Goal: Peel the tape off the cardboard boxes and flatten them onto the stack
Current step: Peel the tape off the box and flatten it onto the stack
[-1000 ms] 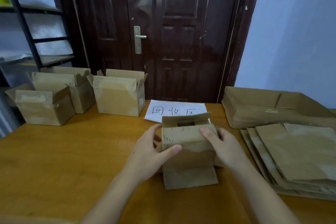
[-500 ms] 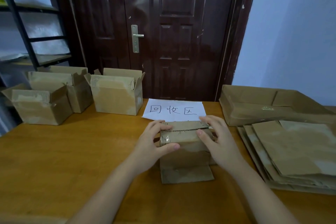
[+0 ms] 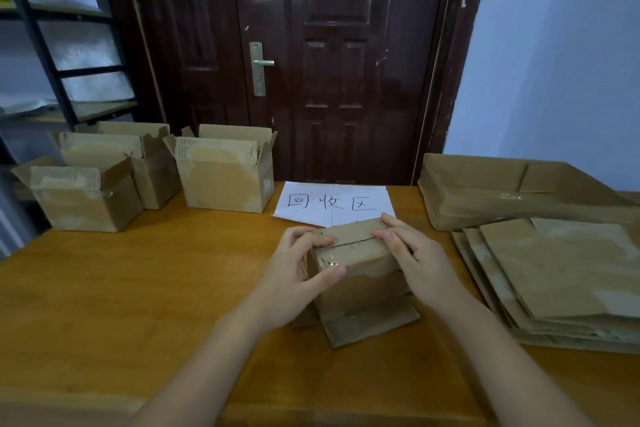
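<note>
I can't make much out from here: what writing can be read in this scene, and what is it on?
"回收区": handwritten in black on the white sheet of paper lying on the wooden table.
No print or label is legible on the cardboard boxes or the flattened stack.

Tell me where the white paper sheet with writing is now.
In the head view, the white paper sheet lies on the table's far edge, centre, just behind the held box.

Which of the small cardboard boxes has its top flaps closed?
The box between the hands, at the table's middle. Its top flaps meet in a seam; the three boxes at the left stand with flaps open.
</note>
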`<action>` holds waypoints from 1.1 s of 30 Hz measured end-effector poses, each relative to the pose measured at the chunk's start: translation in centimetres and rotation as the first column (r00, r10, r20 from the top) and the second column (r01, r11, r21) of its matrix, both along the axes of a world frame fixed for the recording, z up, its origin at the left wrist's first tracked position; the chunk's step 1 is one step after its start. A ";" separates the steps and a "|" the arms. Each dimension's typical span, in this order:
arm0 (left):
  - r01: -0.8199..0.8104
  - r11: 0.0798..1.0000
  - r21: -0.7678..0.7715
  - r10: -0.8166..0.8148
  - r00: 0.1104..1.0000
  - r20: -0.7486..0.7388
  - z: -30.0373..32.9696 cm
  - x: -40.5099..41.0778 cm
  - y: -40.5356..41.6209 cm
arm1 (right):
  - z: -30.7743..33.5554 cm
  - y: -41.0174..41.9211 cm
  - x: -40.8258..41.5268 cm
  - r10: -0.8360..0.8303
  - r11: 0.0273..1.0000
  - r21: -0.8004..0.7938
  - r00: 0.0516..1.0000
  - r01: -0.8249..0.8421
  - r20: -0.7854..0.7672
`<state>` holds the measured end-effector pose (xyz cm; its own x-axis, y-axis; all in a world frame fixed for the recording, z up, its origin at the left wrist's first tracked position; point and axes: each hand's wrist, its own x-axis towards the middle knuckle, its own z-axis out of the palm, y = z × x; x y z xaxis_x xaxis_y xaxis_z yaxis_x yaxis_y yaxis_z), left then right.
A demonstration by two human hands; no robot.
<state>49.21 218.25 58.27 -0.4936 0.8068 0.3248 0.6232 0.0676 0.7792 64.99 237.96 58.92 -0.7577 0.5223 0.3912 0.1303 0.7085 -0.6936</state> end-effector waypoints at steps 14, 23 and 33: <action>0.063 0.996 0.070 -0.071 0.990 0.121 -0.8 0.0 0.5 | -0.7 -1.0 1.5 0.059 0.998 0.006 0.997 -0.060 0.049; 0.062 0.998 0.022 -0.065 0.988 0.143 -0.9 -1.0 0.7 | -0.7 -1.3 1.1 0.049 0.997 -0.062 0.999 -0.047 0.020; 0.006 0.997 0.073 -0.011 0.997 0.073 -0.2 -1.2 1.0 | 0.7 -1.0 0.7 -0.045 0.992 0.107 0.992 0.059 -0.121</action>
